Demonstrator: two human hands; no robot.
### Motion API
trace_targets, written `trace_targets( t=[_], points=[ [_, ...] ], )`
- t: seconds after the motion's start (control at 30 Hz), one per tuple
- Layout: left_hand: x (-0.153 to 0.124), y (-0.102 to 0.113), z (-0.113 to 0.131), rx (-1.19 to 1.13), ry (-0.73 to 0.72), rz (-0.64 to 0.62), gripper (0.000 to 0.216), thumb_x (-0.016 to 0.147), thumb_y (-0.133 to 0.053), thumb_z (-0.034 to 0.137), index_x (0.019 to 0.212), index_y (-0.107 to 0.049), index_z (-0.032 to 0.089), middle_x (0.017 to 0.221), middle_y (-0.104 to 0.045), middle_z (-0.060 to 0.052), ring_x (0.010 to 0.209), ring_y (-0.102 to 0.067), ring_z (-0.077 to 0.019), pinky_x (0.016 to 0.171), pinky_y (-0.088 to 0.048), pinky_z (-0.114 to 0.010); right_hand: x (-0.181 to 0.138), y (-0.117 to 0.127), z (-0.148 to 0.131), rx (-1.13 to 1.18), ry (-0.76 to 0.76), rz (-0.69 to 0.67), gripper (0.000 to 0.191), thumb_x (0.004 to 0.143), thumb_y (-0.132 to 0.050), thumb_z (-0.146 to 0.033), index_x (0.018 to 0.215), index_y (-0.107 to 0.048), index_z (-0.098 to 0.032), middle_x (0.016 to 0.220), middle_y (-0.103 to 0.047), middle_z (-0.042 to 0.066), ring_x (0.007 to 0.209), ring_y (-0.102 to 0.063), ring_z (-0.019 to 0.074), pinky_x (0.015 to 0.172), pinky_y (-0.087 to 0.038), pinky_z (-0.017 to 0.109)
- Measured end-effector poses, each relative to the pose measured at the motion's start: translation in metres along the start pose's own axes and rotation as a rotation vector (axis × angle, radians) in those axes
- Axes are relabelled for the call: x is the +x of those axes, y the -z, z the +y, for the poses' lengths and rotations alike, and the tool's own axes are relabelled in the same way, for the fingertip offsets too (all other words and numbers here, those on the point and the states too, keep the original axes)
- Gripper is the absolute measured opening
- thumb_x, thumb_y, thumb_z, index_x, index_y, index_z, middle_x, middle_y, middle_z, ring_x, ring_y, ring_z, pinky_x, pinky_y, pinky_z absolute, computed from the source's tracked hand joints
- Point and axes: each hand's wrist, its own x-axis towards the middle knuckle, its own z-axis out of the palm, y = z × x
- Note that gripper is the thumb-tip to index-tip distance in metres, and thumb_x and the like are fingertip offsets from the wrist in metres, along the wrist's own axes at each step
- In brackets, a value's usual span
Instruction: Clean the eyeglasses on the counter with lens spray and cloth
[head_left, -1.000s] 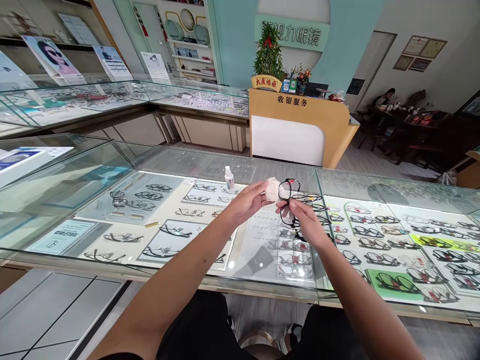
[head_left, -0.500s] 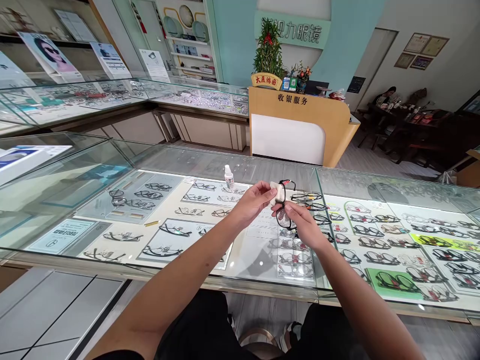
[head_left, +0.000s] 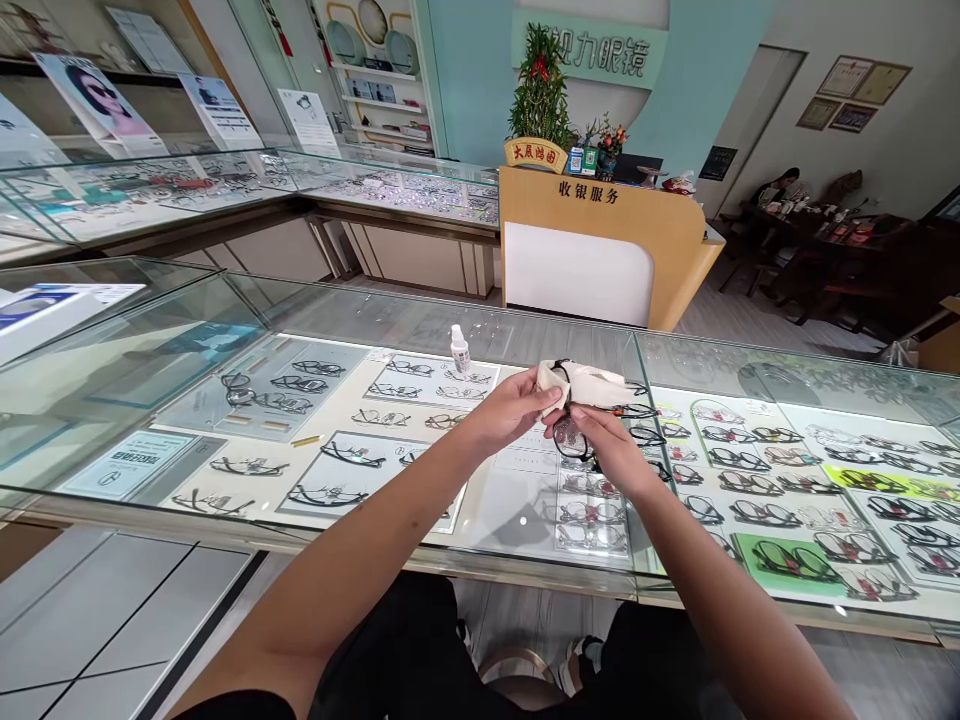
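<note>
My left hand (head_left: 510, 410) pinches a cream cleaning cloth (head_left: 589, 385) that drapes over the upper part of a pair of black-framed glasses (head_left: 570, 438). My right hand (head_left: 611, 450) grips the lower lens and frame of those glasses. Both hands hover just above the glass top of the display counter (head_left: 375, 320). A small white dropper bottle (head_left: 460, 350) stands on the glass just left of and beyond my left hand.
Rows of spectacle frames (head_left: 787, 490) lie on trays inside the lit counter. Another glass showcase (head_left: 225, 190) runs along the back left. A wooden cashier desk (head_left: 600, 250) with a potted plant (head_left: 538, 100) stands behind. A seated person (head_left: 776, 190) is at the far right.
The cloth was bunched small against the upper lens; now it has spread out to the right over the frame's top. Both hands stay close together, shifted slightly lower.
</note>
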Motion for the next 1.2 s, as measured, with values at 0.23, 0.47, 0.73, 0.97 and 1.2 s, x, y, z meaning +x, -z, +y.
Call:
trace_targets(
  t=[0.23, 0.47, 0.73, 0.97, 1.2],
  points=[
    [-0.001, 0.005, 0.002, 0.014, 0.01, -0.049, 0.039, 0.085, -0.091, 0.041, 0.093, -0.061, 0.017, 0.07, -0.062, 0.001, 0.063, -0.061, -0.0138, 0.064, -0.053, -0.031, 0.003, 0.002, 0.011, 0.101, -0.038, 0.0, 0.053, 0.102, -0.059, -0.068, 0.111, -0.08, -0.02, 0.105, -0.079, 0.01, 0.101, -0.069, 0.028, 0.098, -0.053, 0.041],
    [0.001, -0.004, -0.003, 0.021, -0.015, 0.002, 0.045, 0.085, -0.091, 0.048, 0.101, -0.062, 0.017, 0.06, -0.055, 0.007, 0.051, -0.054, -0.0112, 0.055, -0.049, -0.029, -0.002, -0.001, 0.003, -0.019, -0.027, 0.011, 0.046, 0.104, -0.06, -0.064, 0.101, -0.081, -0.024, 0.104, -0.078, 0.007, 0.106, -0.067, 0.0276, 0.108, -0.049, 0.042],
    [0.002, -0.003, -0.004, -0.046, -0.024, 0.115, 0.043, 0.088, -0.085, 0.054, 0.09, -0.067, 0.015, 0.066, -0.06, 0.001, 0.049, -0.056, -0.0138, 0.048, -0.05, -0.032, -0.004, -0.004, -0.009, -0.075, 0.004, 0.002, 0.048, 0.106, -0.055, -0.065, 0.103, -0.081, -0.024, 0.104, -0.077, 0.007, 0.104, -0.064, 0.0265, 0.101, -0.05, 0.039],
    [-0.003, 0.009, 0.005, 0.037, 0.02, 0.094, 0.03, 0.082, -0.092, 0.035, 0.087, -0.071, 0.015, 0.075, -0.065, -0.002, 0.069, -0.064, -0.016, 0.067, -0.05, -0.031, -0.003, 0.003, -0.009, 0.057, -0.011, -0.01, 0.046, 0.107, -0.054, -0.06, 0.104, -0.08, -0.022, 0.1, -0.077, 0.008, 0.097, -0.065, 0.0266, 0.095, -0.049, 0.04],
    [-0.003, 0.01, 0.001, 0.08, 0.0, 0.016, 0.043, 0.09, -0.085, 0.054, 0.092, -0.065, 0.017, 0.072, -0.063, 0.001, 0.064, -0.064, -0.0142, 0.067, -0.05, -0.03, -0.004, 0.003, -0.009, 0.098, -0.041, -0.022, 0.048, 0.105, -0.056, -0.062, 0.106, -0.081, -0.021, 0.096, -0.077, 0.008, 0.096, -0.065, 0.0266, 0.095, -0.05, 0.04]
  ],
)
